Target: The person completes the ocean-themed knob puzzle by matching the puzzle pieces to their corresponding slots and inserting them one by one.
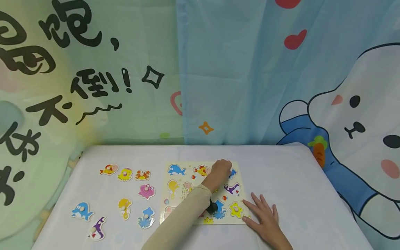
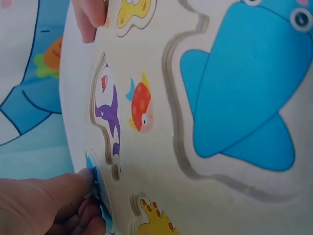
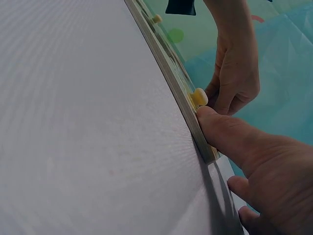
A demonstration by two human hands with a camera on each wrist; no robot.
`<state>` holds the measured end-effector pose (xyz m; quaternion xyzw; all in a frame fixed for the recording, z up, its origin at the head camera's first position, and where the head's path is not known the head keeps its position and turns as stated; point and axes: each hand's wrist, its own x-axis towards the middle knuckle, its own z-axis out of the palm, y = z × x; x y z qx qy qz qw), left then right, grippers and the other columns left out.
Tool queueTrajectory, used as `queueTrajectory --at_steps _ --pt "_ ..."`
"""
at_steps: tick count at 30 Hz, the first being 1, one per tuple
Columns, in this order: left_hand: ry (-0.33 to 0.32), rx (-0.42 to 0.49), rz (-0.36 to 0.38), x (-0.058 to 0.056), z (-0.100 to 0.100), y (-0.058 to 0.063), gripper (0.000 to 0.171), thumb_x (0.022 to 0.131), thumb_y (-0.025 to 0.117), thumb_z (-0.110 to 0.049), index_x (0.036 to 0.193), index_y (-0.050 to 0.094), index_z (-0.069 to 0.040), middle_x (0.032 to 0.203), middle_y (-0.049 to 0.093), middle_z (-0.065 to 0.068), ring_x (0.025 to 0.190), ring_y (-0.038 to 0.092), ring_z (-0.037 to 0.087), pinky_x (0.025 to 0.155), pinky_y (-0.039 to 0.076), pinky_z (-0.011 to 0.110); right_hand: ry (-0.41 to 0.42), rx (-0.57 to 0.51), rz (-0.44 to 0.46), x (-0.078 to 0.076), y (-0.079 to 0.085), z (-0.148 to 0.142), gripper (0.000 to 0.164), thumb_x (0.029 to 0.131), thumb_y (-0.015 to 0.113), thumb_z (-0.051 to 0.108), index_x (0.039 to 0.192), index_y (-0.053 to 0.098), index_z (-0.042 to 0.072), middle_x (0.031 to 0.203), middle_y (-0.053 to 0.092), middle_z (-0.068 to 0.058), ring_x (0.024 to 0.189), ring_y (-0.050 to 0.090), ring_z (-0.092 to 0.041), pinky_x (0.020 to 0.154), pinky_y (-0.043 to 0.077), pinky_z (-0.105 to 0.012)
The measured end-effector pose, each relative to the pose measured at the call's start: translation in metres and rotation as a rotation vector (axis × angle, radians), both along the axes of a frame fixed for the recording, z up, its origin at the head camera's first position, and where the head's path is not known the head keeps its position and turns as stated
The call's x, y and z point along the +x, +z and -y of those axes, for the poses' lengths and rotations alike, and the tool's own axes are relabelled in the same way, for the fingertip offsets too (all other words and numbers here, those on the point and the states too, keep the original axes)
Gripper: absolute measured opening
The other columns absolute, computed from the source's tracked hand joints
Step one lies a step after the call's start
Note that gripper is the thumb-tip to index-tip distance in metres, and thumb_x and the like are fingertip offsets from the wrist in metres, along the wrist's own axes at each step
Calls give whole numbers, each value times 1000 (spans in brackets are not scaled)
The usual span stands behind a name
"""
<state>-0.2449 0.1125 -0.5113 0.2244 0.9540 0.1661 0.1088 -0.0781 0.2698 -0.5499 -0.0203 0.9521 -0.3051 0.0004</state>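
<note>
My left hand (image 1: 221, 172) reaches across the puzzle board (image 1: 203, 164) to its upper right part. Thumb and curled fingers pinch a blue puzzle piece (image 2: 105, 198) at the board's surface; the fingers hide much of it. Beside that hand is the recess with the purple-and-white sea animal picture (image 2: 108, 110). My right hand (image 1: 265, 218) lies spread at the lower right corner, fingers straight, its thumb (image 3: 230, 132) on the board's edge. Close to it, a yellow starfish piece (image 1: 236, 209) with a knob sits in the board. My left forearm covers the board's lower middle.
Loose knobbed pieces lie left of the board: a red-yellow fish (image 1: 109, 169), yellow octopus (image 1: 125, 174), crab (image 1: 143, 175), pink shell (image 1: 146, 191), seahorse (image 1: 125, 208), blue squid (image 1: 146, 218), blue dolphin (image 1: 82, 211) and a purple-and-white piece (image 1: 98, 229). A printed curtain (image 1: 225, 69) hangs behind the white table.
</note>
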Motion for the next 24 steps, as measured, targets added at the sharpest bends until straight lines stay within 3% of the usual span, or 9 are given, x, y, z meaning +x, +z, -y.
queueTrajectory --at_steps 9,13,16,24 --pt "-33 -116 -108 5 -10 -8 27 93 64 -29 116 64 -14 108 56 1 94 47 12 81 49 21 8 -1 14 -1 -1 -1 56 80 73 40 130 61 16 151 37 -23 140 19 -54 103 1 -77" --pt "-45 -156 -100 7 -12 -8 32 92 65 -36 117 61 -18 113 54 -1 98 46 11 82 48 21 15 -2 -14 -1 -2 -1 55 80 73 39 129 62 16 150 38 -24 139 21 -54 103 2 -78" --pt "-50 -121 -99 9 -5 -5 31 93 63 -36 119 61 -19 115 55 -1 99 46 12 83 48 22 19 -4 -11 -1 -2 1 55 81 73 39 129 62 16 150 38 -24 139 21 -54 103 2 -78" --pt "-101 74 -152 11 15 5 27 95 61 -28 121 64 -21 115 61 -2 101 51 12 88 47 20 19 16 1 -2 -2 -2 55 81 72 41 130 61 17 151 37 -24 139 20 -54 103 2 -78"
